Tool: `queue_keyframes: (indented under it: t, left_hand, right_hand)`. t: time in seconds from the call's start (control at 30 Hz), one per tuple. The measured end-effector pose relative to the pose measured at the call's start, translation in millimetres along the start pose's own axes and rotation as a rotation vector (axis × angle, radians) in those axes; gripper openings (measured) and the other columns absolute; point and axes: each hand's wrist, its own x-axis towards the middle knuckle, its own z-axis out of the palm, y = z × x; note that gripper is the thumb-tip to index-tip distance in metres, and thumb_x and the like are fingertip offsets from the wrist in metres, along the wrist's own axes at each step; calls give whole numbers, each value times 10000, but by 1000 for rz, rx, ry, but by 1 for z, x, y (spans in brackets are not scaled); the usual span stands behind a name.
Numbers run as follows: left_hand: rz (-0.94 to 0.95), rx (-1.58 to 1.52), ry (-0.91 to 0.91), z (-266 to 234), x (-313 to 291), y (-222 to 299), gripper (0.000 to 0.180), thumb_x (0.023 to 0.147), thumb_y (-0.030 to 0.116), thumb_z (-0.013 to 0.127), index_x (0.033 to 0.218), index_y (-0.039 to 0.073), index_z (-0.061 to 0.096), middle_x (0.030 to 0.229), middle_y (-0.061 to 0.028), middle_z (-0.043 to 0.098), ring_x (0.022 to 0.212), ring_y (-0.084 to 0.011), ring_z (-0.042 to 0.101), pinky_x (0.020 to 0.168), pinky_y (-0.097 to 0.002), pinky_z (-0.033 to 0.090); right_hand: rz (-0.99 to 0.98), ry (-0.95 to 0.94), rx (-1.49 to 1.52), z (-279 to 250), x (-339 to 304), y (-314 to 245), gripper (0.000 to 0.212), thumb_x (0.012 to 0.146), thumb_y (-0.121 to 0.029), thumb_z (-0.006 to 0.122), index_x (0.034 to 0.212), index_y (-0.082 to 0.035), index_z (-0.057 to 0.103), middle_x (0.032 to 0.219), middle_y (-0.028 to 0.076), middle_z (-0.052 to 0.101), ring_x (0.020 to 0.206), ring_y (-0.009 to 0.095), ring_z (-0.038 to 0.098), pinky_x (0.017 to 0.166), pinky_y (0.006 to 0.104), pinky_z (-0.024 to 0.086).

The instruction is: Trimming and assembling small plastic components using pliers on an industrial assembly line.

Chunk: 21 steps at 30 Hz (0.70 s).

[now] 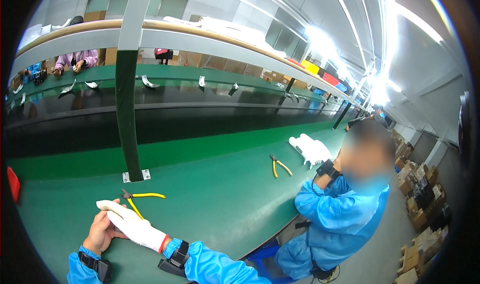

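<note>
My right hand (136,227) wears a white knit glove with a red cuff; its fingers stretch leftward. Bare, my left hand (100,233) is closed around the finger part of that glove, with its fingertips showing past the far side. The glove hides part of the left fingers. Just beyond both hands lie cutting pliers (129,196) with yellow handles, one handle running partly behind the glove. Both my hands are above the green worktable (210,214), at its near left.
A co-worker (345,199) in blue sits at the right, arms folded near the table edge. Before them lie yellow-handled pliers (276,167) and a white moulded part (310,150). A green post (127,119) rises beyond my hands. Behind it runs a dark conveyor (200,96) carrying white pieces.
</note>
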Motion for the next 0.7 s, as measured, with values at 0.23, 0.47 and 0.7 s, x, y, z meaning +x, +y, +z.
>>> queue_keyframes:
  t: [0.23, 0.47, 0.7]
  left_hand:
    - [285, 326, 354, 6, 4, 19, 510, 919, 167, 600, 1391, 17, 479, 1277, -145, 578, 976, -243, 664, 719, -346, 624]
    - [400, 258, 85, 64, -1, 64, 168, 747, -34, 501, 615, 7, 598, 794, -166, 662, 654, -238, 638, 595, -339, 562]
    - [314, 349, -1397, 169, -49, 134, 166, 945, 159, 676, 977, 0, 709, 965, -150, 686, 855, -318, 656, 722, -417, 520]
  right_hand:
    - [-474, 505, -778, -29, 2, -38, 453, 943, -117, 642, 1381, -79, 532, 1337, 164, 573, 1219, 308, 588, 1031, 396, 466]
    - [-176, 483, -1321, -60, -5, -33, 436, 872, -273, 696, 1238, -58, 600, 1215, 150, 598, 1174, 326, 559, 1035, 448, 417]
    - [-77, 366, -1303, -59, -3, -31, 496, 843, -342, 717, 1249, -89, 589, 1305, 144, 544, 1265, 319, 489, 1099, 449, 370]
